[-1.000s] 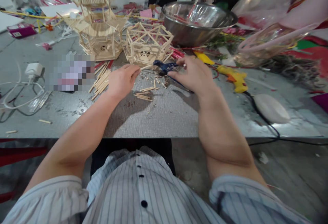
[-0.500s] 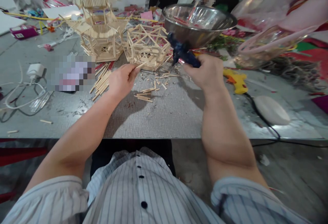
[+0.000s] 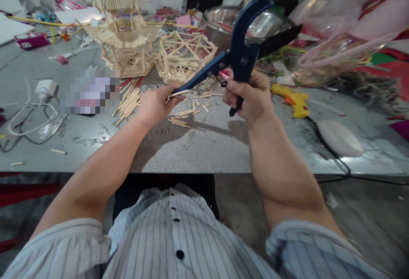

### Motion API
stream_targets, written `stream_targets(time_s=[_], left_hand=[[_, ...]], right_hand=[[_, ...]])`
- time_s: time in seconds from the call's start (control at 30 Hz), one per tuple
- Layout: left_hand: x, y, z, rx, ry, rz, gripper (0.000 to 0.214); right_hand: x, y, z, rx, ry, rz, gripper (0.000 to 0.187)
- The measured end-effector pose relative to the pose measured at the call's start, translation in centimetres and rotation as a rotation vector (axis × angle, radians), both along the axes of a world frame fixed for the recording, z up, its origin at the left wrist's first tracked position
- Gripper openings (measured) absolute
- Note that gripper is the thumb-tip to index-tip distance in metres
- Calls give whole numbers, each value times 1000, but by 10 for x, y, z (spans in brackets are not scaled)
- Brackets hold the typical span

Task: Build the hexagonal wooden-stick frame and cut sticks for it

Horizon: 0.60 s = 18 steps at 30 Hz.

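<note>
My right hand (image 3: 251, 98) is wrapped round one handle of a blue pipe cutter (image 3: 244, 55), raised above the table. Its curved jaw points up and its dark blade is swung out to the right. My left hand (image 3: 158, 104) pinches a thin wooden stick (image 3: 179, 94), and the end of the cutter's other handle meets these fingers. Behind the hands stands a small open frame of wooden sticks (image 3: 185, 57), next to a taller stick-built pagoda (image 3: 124, 44). Loose sticks (image 3: 129, 102) lie by my left hand, and short cut pieces (image 3: 179, 121) lie between the hands.
A steel bowl (image 3: 217, 21) sits behind the cutter. On the right are a yellow glue gun (image 3: 297, 102) with a black cord and a white oval object (image 3: 340, 138). A phone (image 3: 91, 96), partly blurred, and a white charger (image 3: 45, 88) lie on the left.
The cutter has been lifted and turned in my right hand, its handles and blade now spread apart. One handle now reaches my left hand, which still holds the stick.
</note>
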<state>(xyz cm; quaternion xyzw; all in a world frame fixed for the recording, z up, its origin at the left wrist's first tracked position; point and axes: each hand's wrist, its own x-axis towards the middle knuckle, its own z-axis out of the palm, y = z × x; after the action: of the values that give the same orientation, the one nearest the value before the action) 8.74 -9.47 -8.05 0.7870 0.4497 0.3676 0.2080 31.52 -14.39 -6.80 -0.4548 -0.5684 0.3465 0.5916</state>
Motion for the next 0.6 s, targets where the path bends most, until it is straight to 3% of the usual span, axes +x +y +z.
stream_targets(time_s=[0.13,0.3,0.43,0.5,0.6], left_hand=[[1,-1,-1,-48,-35,-60,20],[3,-4,-3,-17,27,-147,22],[8,-8,-4,-48,50,-169,19],[9,-9,-3,-64,42,-165,22],[8,-10,0,0,20,-139,28]], right_hand=[[-10,-1,-2,-119,12,35,37],[-19,-6,2,-178,12,257,37],[-27,-9,4,-178,-18,284,37],[-29,-8,1,-107,8,240,37],[-26,-3,-5,2,-80,-13,29]])
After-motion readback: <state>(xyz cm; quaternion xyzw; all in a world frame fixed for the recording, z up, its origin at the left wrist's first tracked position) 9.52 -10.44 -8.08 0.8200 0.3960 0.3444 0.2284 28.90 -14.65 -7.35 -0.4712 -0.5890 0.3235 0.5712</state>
